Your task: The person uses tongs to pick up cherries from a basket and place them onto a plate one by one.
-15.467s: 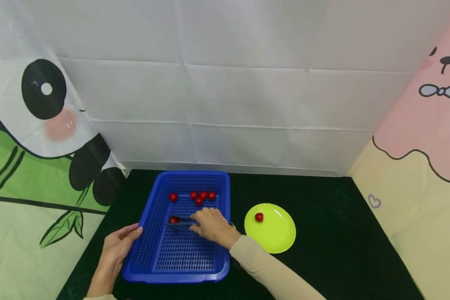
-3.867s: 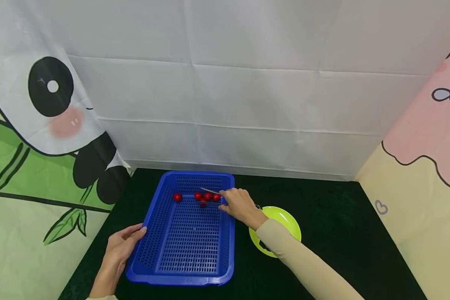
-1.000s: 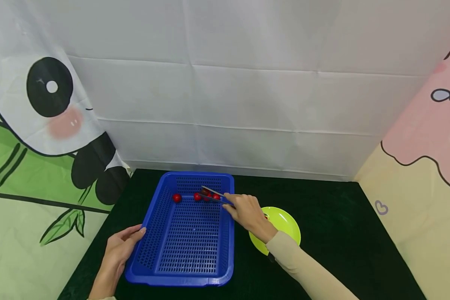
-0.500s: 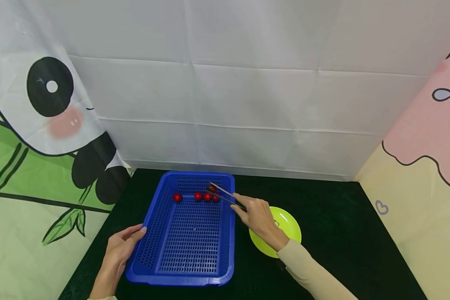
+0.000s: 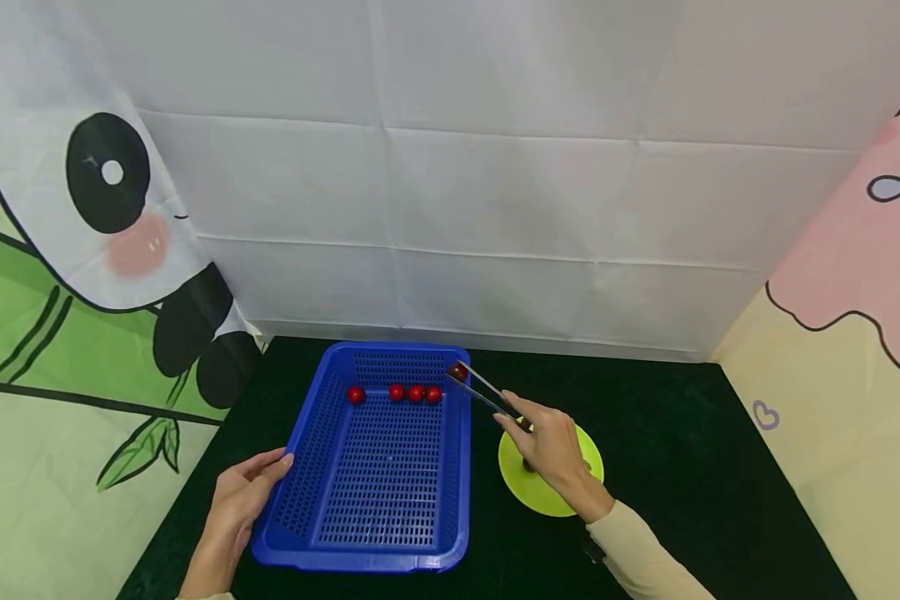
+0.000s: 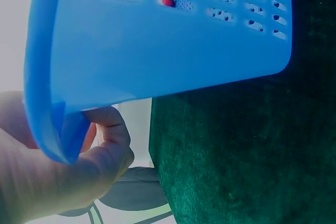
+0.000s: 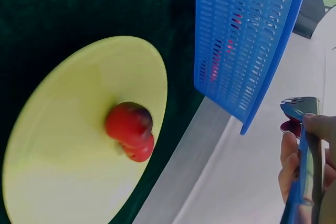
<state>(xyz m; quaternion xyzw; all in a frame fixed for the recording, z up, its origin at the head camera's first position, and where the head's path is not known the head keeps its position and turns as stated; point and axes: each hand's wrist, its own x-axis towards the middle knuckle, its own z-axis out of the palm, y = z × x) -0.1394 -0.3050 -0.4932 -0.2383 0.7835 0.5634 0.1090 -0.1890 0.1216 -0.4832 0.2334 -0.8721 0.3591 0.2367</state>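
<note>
My left hand (image 5: 232,504) grips the left rim of a blue perforated plastic basket (image 5: 378,492); in the left wrist view the fingers curl round that rim. In my right hand (image 5: 551,446) are metal tongs (image 5: 483,381). Between their tips sits a red cherry tomato (image 5: 458,372), at the basket's upper right rim. Three tomatoes stand in a row (image 5: 416,393) at the basket's far end, and a lone tomato (image 5: 356,395) lies left of them. Below my right hand is a yellow-green plate (image 5: 528,497). The right wrist view shows two touching tomatoes (image 7: 129,124) on it.
A dark green cloth (image 5: 690,475) covers the table. White sheeting (image 5: 495,192) stands behind it, with a panda-printed sheet (image 5: 131,267) at the left and a pink and cream one (image 5: 840,267) at the right.
The tongs took a tomato from the basket's far cluster, and my right hand has carried it up and right to the rim. The left hand keeps its place on the basket.
</note>
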